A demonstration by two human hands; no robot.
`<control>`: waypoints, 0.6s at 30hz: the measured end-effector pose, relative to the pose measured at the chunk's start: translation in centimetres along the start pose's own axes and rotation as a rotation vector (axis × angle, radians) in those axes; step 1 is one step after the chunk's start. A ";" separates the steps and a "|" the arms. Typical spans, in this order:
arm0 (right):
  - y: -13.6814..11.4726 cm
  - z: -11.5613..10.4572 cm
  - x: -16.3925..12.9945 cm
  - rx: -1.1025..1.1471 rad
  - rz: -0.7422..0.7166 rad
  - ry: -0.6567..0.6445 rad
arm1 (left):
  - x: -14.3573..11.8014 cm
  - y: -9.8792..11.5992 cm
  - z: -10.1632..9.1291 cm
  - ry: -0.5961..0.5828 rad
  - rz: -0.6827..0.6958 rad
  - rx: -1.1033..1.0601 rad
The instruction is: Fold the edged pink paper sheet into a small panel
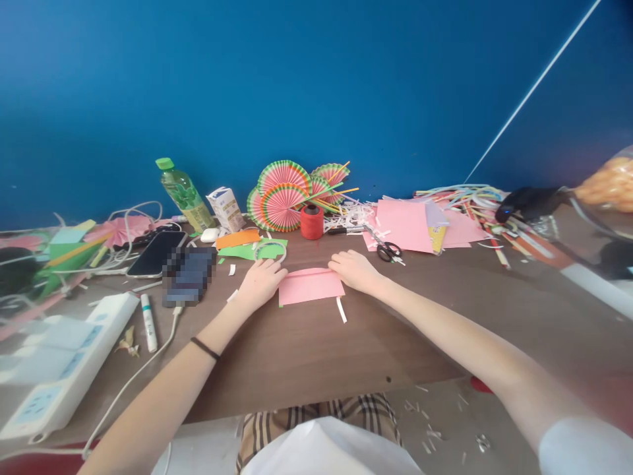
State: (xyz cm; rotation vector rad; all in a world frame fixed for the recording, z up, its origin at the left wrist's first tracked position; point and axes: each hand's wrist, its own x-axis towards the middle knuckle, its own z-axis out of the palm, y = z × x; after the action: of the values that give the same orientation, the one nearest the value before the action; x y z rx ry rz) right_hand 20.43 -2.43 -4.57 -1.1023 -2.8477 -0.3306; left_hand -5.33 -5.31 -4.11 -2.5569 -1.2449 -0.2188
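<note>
A sheet of pink paper [312,289] lies on the table in front of me, its far edge raised in a narrow fold. My left hand [263,280] is closed at the left end of that fold, fingers curled over the edge. At the right end, my right hand [355,269] pinches the same edge. Both thumbs are mostly hidden. A thin white paper strip [341,309] sticks out by the sheet's near right corner. Beyond the sheet stand a red spool of thread [312,222] and several pleated pink paper fans [284,206] with green and orange rims.
Black-handled scissors [388,251] lie near stacked pink sheets [403,224] to the right. On the left are a power strip [93,343], a marker [148,323], phones [157,254] with cables, a green-capped bottle [184,194] and a small carton [226,208]. A blue wall [316,79] rises behind.
</note>
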 end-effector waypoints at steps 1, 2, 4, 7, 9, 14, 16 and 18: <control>-0.1 -0.2 0.0 0.000 0.003 -0.005 | -0.1 0.2 -0.1 0.002 -0.008 -0.016; -0.3 -0.4 0.0 0.003 0.008 -0.012 | -0.2 0.3 -0.1 0.002 -0.017 -0.030; -0.7 -0.8 -0.2 0.013 0.022 -0.030 | -0.6 0.9 -0.1 -0.009 -0.043 -0.034; -2.0 -1.1 -0.4 0.022 0.051 -0.070 | -1.5 1.9 -0.2 -0.040 -0.083 -0.009; -2.9 -1.1 -0.4 0.025 0.079 -0.084 | -2.1 2.6 -0.2 -0.050 -0.098 0.007; -2.6 -0.5 0.2 0.163 0.208 -0.009 | -1.9 3.0 -0.4 -0.022 -0.168 -0.009; -1.4 -0.1 0.6 0.350 0.262 0.030 | -1.1 2.6 -0.4 0.000 -0.212 -0.048; 0.0 0.4 0.9 0.577 0.305 0.054 | -0.1 2.1 -0.3 -0.008 -0.247 -0.121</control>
State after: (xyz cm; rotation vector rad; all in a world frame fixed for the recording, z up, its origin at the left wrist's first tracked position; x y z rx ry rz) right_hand 19.72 -1.74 -4.84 -1.3186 -2.4167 0.4426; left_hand -3.73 -6.77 -4.23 -2.4980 -1.5963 -0.3456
